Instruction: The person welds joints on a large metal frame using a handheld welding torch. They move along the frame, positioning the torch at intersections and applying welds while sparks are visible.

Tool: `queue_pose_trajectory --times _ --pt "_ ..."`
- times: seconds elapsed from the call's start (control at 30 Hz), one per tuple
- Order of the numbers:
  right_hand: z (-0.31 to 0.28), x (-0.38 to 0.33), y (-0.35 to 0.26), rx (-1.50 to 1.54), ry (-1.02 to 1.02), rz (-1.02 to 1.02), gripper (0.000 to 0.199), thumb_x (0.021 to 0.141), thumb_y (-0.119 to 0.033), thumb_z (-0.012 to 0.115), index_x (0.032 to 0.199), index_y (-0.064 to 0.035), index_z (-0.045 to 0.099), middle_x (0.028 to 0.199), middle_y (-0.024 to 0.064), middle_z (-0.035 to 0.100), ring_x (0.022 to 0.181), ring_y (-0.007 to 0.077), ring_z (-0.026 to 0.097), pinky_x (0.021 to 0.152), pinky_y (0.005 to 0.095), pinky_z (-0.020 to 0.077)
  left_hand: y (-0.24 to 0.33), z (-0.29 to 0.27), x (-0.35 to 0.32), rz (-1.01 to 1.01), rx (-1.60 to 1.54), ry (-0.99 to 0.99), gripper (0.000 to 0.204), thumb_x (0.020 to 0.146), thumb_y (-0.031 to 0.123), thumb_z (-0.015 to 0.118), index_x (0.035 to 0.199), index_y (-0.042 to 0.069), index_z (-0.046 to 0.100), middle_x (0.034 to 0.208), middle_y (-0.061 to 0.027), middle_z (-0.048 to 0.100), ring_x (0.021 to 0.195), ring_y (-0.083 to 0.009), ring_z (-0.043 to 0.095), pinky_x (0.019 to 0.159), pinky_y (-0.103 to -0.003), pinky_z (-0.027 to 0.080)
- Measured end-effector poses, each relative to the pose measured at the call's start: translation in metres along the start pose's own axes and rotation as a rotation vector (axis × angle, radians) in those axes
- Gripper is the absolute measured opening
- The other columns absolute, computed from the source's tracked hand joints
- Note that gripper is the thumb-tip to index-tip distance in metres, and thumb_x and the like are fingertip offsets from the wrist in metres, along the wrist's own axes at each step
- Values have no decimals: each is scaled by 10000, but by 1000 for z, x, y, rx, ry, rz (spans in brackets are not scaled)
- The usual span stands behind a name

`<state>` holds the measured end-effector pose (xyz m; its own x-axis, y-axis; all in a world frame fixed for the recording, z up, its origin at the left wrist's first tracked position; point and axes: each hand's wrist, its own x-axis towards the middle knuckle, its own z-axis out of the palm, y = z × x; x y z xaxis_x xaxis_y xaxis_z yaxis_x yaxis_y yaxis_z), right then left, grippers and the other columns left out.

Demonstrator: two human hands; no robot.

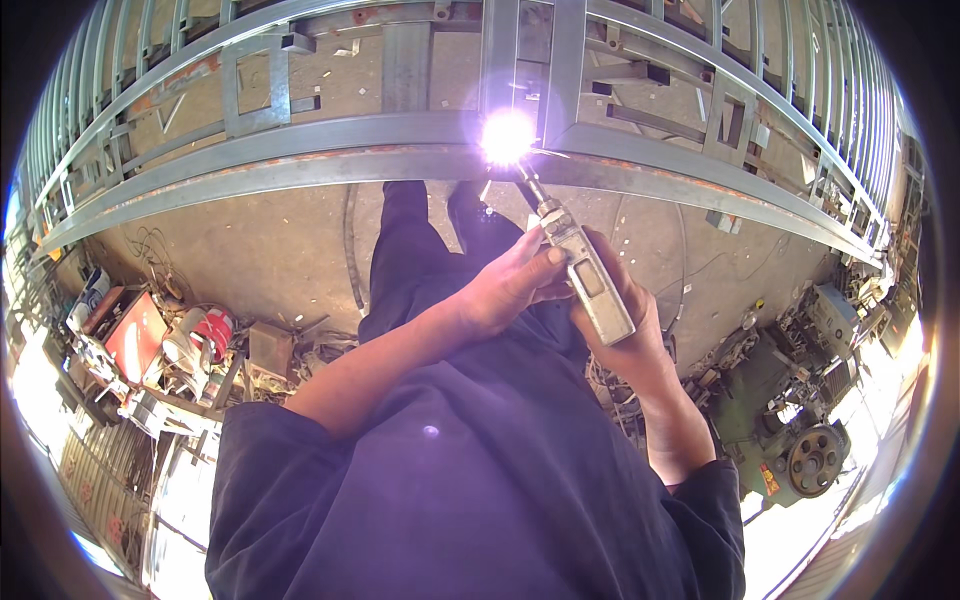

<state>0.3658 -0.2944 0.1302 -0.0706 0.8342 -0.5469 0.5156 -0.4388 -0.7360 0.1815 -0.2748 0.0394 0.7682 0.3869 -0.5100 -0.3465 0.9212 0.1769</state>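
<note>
My right hand (645, 345) is wrapped around the boxy, worn body of a welding torch (597, 290). From the other side, my left hand (510, 285) grips the same torch nearer its front, thumb laid along the body. The slim nozzle points away from me, up to a steel frame (330, 165) of square tubes. A brilliant white-violet glare (508, 137) burns at the tip, where an upright tube meets the long crossbar. That glare hides the joint and the very end of the nozzle.
Grey bars of the frame spread across the far side, some with rusty streaks. A cable (352, 250) lies on the floor. On the left are a red box (137, 335) and clutter; on the right stands a green machine with a handwheel (815, 460).
</note>
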Motion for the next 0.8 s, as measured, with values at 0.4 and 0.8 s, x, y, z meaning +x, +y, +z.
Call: queue_pose_trajectory --times 0.4,0.8 --pt "-6 -15 3 -86 119 -58 786 808 18 673 1553 -90 447 1222 207 714 1101 404 734 887 403 582 12 19 2 103 158 -83 1090 948 568 731 1667 39 104 1589 -176 390 1473 -294 423 1198 -488 378" --pt "-1 -12 12 -20 119 -90 780 819 32 658 1558 -122 458 1246 171 721 1183 331 725 962 378 555 9 11 2 103 201 -63 941 1003 540 668 1646 50 186 1565 -154 432 1459 -282 443 1205 -497 377"
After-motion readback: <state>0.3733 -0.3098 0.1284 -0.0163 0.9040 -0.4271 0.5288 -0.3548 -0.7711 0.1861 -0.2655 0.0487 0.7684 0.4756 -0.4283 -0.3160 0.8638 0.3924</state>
